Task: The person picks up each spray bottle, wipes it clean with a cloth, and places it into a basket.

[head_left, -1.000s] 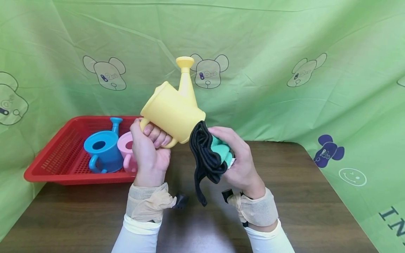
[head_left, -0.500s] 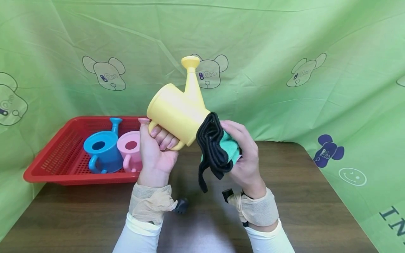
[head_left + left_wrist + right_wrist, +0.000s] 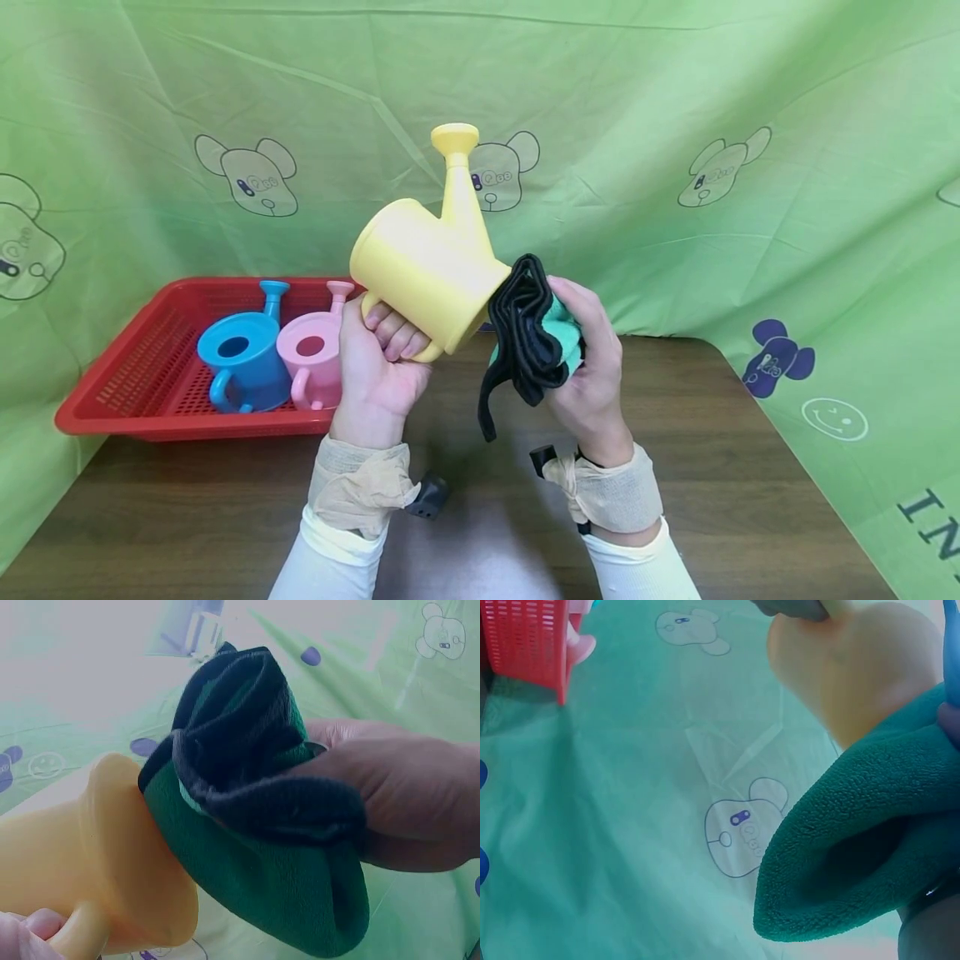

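My left hand (image 3: 384,367) grips the handle of a yellow watering can (image 3: 431,279), raised above the table and tilted so its base faces right. The can's spout points upward. In my right hand (image 3: 592,367) is a bunched cloth (image 3: 528,333), green with black edging, one black strip hanging down. The cloth is against the can's base end in the head view. The left wrist view shows the green cloth (image 3: 255,877) beside the can's base (image 3: 150,855). Part of the can (image 3: 855,667) shows behind the cloth (image 3: 855,825) in the right wrist view.
A red plastic basket (image 3: 112,379) stands on the left of the brown wooden table (image 3: 712,467). It holds a blue watering can (image 3: 247,358) and a pink watering can (image 3: 311,350). A green printed curtain (image 3: 615,100) hangs behind.
Both hands have moved to the right and slightly up with the yellow watering can and the cloth. More of the pink watering can shows now. Both grips stay the same.
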`<state>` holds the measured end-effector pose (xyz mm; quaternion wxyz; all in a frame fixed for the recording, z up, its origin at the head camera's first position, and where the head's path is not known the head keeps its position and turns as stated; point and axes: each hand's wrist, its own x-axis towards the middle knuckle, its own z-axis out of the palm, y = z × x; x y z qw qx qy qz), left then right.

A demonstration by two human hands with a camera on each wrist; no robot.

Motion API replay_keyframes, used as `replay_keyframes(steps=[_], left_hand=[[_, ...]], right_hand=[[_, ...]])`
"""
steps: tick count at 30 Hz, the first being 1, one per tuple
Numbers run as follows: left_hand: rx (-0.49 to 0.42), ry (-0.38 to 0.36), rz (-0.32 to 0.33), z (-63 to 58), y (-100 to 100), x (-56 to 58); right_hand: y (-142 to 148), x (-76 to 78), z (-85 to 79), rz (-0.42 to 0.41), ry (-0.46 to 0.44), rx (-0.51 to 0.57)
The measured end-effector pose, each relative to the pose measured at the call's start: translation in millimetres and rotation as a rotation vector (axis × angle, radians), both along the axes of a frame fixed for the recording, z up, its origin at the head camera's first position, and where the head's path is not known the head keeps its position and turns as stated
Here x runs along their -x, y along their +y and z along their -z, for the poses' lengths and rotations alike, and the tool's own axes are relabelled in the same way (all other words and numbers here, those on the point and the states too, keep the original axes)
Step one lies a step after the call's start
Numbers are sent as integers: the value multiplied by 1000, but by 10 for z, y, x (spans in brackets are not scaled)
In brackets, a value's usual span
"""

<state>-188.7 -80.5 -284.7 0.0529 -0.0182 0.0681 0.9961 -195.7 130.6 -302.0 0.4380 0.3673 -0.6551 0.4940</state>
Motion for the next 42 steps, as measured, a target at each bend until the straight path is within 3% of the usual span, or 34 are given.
replay_keyframes(steps=[10, 18, 35, 42], left_hand=[[-69, 34, 41, -10, -26, -34], [-86, 9, 11, -39, -33, -75], [-208, 47, -41, -59, -67, -100], [-232, 61, -45, -56, -85, -100]], right_hand=[[-3, 26, 26, 9, -20, -19], [3, 38, 57, -2, -51, -86], [-32, -2, 70, -98, -209, -232], [-41, -7, 67, -120, -208, -279]])
